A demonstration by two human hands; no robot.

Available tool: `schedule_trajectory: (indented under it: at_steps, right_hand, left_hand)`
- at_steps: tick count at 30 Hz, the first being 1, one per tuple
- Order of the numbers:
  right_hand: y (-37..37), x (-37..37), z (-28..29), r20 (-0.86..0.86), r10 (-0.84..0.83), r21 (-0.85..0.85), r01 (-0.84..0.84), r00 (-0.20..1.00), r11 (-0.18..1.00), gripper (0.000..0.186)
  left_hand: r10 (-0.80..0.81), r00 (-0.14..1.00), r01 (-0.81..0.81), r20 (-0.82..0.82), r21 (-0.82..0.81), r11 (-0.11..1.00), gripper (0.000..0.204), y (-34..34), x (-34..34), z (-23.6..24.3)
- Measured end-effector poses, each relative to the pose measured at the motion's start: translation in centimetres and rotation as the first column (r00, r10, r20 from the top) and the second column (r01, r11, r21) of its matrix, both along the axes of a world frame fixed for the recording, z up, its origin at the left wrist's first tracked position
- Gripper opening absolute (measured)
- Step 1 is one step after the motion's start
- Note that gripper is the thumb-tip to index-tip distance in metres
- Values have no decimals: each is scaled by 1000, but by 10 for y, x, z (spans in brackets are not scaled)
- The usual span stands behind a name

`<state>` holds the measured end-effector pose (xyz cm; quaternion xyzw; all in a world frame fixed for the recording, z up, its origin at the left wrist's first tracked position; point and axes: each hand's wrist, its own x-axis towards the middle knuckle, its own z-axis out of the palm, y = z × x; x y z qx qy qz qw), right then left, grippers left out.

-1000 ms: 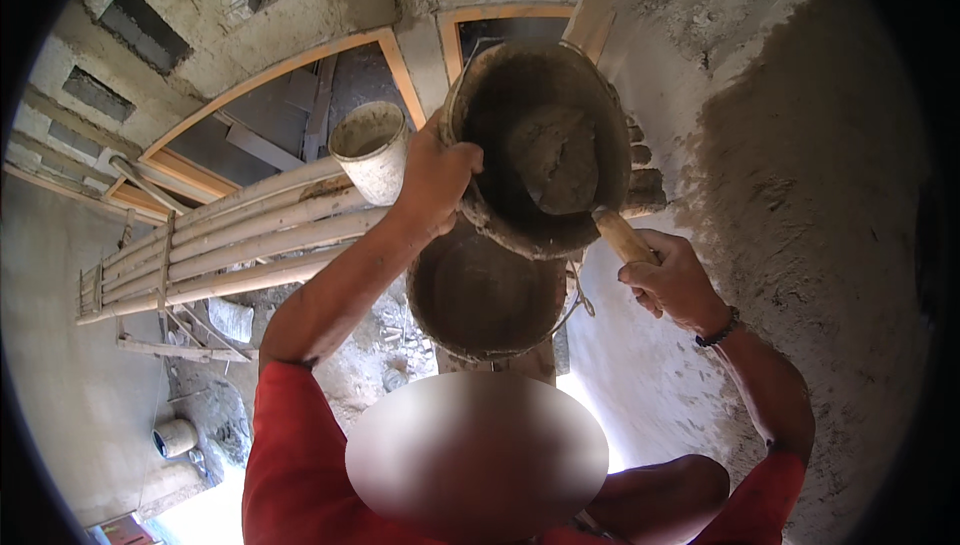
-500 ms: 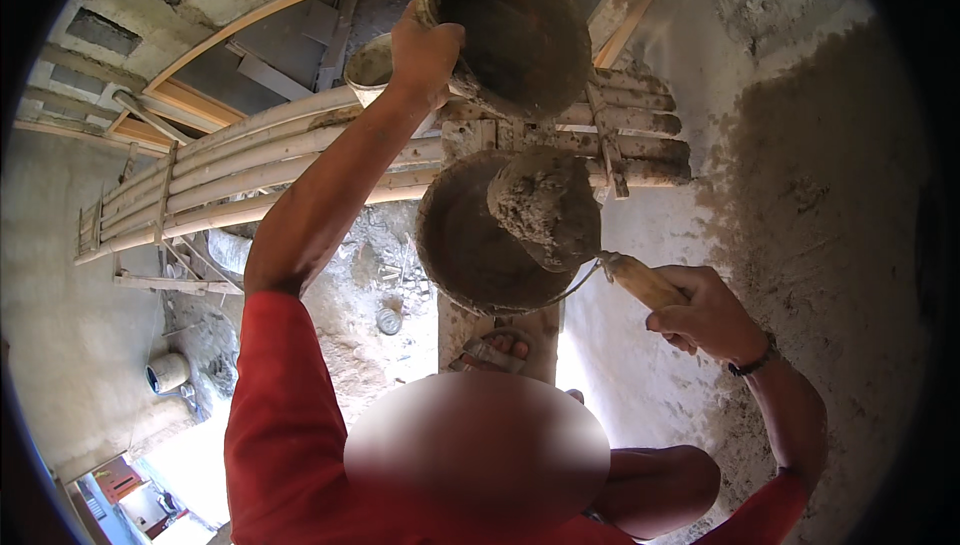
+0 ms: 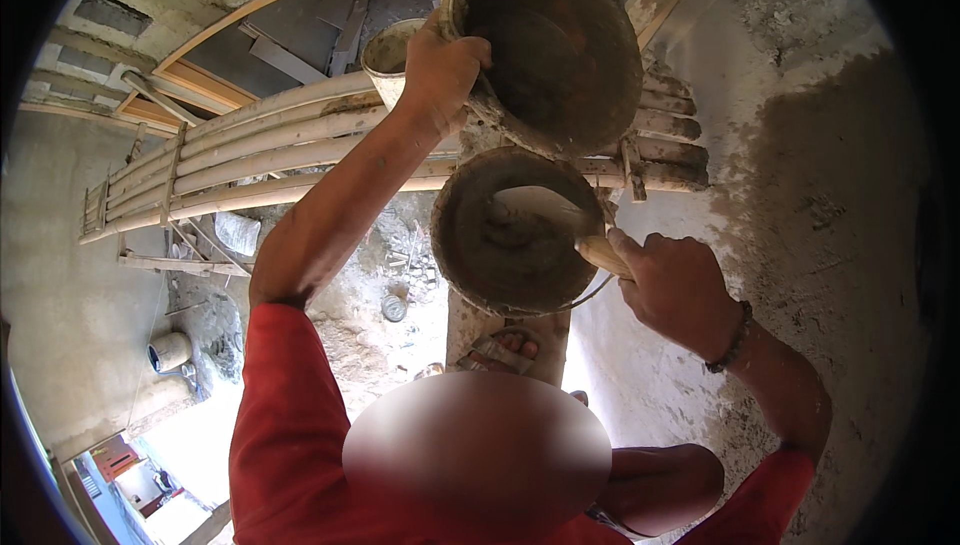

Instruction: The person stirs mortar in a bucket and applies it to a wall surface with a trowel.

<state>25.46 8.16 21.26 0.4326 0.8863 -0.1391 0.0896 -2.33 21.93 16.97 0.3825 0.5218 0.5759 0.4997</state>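
Note:
My left hand [image 3: 446, 70] is closed on the rim of a mortar-caked bucket [image 3: 545, 55], held tilted so its hollow faces me. Just below it stands a second round bucket [image 3: 447, 245], with wet grey mortar [image 3: 510, 245] inside. In my right hand [image 3: 680, 285] is the wooden handle of a trowel [image 3: 604, 256]. The trowel's blade [image 3: 545, 203] reaches into the lower bucket, over the mortar. A thin wire bail hangs at that bucket's right side.
A bamboo pole platform [image 3: 250, 160] crosses behind the buckets, with a pale pail [image 3: 388, 55] on it. A plank [image 3: 545, 340] runs under my sandalled foot [image 3: 505, 347]. To the right rises a partly plastered wall [image 3: 830, 205]. Rubble lies on the floor far below.
The trowel, loaded with a mound of mortar before, has come down into the lower bucket, and the mound is off it. My right hand has moved left and slightly up.

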Motion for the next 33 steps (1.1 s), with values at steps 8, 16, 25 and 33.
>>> schedule_trajectory:
  at_steps: [8,16,25,33]
  right_hand:
    - [6,-41,-52,-47,281,60,-278,958,959,8]
    - [3,-47,-51,-68,321,25,-320,944,947,13]
    - [16,-36,-31,6,344,-100,-341,939,935,8]
    - [4,-41,-86,-88,201,44,-197,976,979,9]
  left_hand:
    - [-47,999,47,-13,20,999,50,3,22,-4]
    - [-69,997,71,-40,40,997,50,-2,32,-5]
    - [-63,998,61,19,77,995,47,-13,31,0]
    - [-57,997,51,53,103,993,49,-16,40,6]
